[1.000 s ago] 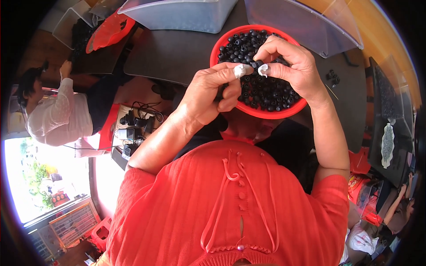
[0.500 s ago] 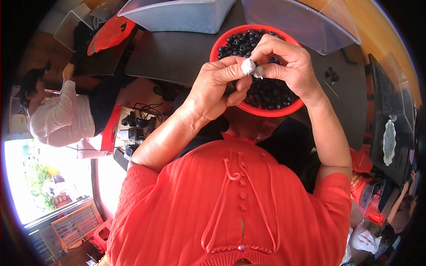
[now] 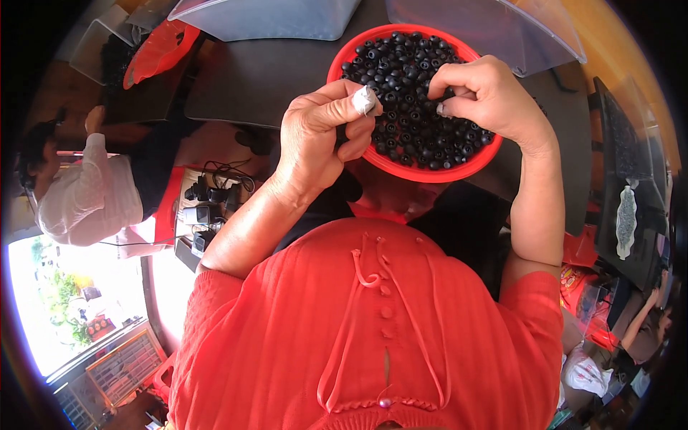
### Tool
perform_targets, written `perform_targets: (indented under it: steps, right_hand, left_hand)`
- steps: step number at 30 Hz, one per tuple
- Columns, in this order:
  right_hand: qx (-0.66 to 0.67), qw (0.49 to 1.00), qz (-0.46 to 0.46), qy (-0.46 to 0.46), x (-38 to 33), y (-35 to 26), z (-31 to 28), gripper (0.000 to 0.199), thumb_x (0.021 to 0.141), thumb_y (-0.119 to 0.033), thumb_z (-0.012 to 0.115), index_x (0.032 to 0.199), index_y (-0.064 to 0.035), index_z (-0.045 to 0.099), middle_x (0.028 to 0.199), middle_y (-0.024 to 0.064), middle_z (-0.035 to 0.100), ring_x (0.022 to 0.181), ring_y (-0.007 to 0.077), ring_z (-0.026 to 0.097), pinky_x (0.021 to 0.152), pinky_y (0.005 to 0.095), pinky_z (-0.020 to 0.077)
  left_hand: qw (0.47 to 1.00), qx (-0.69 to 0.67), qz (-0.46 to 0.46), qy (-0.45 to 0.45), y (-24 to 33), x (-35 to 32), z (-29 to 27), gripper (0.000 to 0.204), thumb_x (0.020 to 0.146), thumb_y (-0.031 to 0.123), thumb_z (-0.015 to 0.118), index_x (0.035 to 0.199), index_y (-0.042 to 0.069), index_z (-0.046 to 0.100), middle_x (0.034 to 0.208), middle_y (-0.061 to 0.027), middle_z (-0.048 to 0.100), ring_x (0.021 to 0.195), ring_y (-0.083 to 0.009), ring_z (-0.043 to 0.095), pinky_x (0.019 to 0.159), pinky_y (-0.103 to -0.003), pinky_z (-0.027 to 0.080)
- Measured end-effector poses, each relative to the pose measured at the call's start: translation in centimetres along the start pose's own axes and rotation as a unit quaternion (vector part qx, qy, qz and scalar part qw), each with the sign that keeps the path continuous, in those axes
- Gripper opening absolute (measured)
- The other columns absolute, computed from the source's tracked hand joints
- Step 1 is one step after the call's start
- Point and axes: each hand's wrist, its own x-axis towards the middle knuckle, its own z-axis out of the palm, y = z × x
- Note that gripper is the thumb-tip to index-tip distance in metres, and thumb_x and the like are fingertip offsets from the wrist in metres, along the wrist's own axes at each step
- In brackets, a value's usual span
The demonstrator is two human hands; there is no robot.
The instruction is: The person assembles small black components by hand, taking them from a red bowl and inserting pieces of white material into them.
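A round red basin [image 3: 344, 63] sits on the dark table, heaped with small round black pieces [image 3: 408, 93], some with a hole in the end. My left hand [image 3: 315, 132] is held at the basin's left rim with its fingers curled in. White tape [image 3: 364, 100] wraps its thumb tip, and whatever lies between thumb and forefinger is hidden. Over the right part of the basin, my right hand [image 3: 494, 100] has its fingers bent together in a pinch just above the black pieces. Its thumb is also taped, and I cannot make out anything between the fingertips.
Two clear plastic bins [image 3: 272, 21] [image 3: 494, 32] stand beyond the basin. A red tray [image 3: 161, 50] lies at the far left, near a person in a white top [image 3: 93, 193]. Cables and small devices [image 3: 208, 201] sit on a surface to my left. Another table stands at right.
My hands have come apart: the left has drawn back to the left, and the right has moved rightward over the basin. The view has shifted slightly.
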Motion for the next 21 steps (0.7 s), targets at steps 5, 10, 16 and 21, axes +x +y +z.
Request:
perform_targets:
  steps: [5, 10, 16, 21]
  right_hand:
    - [-0.089, 0.995, -0.047, 0.024, 0.3, 0.8, 1.7, 0.018, 0.070, -0.011, 0.072, 0.088, -0.0102, 0.074, 0.067, 0.0108, 0.066, 0.067, 0.0284, 0.064, 0.065, 0.0407, 0.0494]
    - [-0.202, 0.975, -0.076, 0.047, 0.2, 0.8, 2.3, 0.018, 0.071, -0.007, 0.068, 0.088, -0.0097, 0.074, 0.069, 0.0122, 0.067, 0.072, 0.0307, 0.067, 0.066, 0.0433, 0.0509]
    - [-0.093, 0.993, -0.058, 0.044, 0.0, 0.4, 1.5, 0.016, 0.073, -0.009, 0.072, 0.089, -0.0062, 0.069, 0.065, 0.0108, 0.063, 0.064, 0.0268, 0.063, 0.062, 0.0397, 0.0485]
    - [0.136, 0.988, -0.060, 0.041, 0.1, 1.0, 0.1, 0.015, 0.079, -0.004, 0.076, 0.090, -0.0033, 0.066, 0.064, -0.0012, 0.055, 0.060, 0.0044, 0.050, 0.056, 0.0244, 0.0405]
  left_hand:
    - [1.000, -0.008, 0.006, -0.009, -0.1, 0.2, -0.2, 0.025, 0.095, 0.019, 0.069, 0.092, -0.005, 0.063, 0.062, -0.0016, 0.044, 0.047, -0.0105, 0.037, 0.045, -0.025, 0.027]
    - [1.000, -0.006, -0.007, -0.016, 0.1, 0.4, -0.7, 0.029, 0.097, 0.025, 0.062, 0.102, -0.003, 0.059, 0.072, -0.0029, 0.046, 0.051, -0.0124, 0.038, 0.045, -0.027, 0.028]
    - [0.989, -0.114, -0.088, -0.045, 0.5, 0.6, -0.3, 0.018, 0.098, 0.019, 0.054, 0.100, 0.001, 0.059, 0.082, -0.0070, 0.057, 0.060, -0.0165, 0.050, 0.044, -0.026, 0.031]
    - [0.994, -0.046, -0.095, -0.033, 0.5, 0.7, 0.6, 0.024, 0.100, 0.021, 0.053, 0.101, -0.001, 0.063, 0.084, -0.0074, 0.059, 0.061, -0.0156, 0.051, 0.045, -0.025, 0.031]
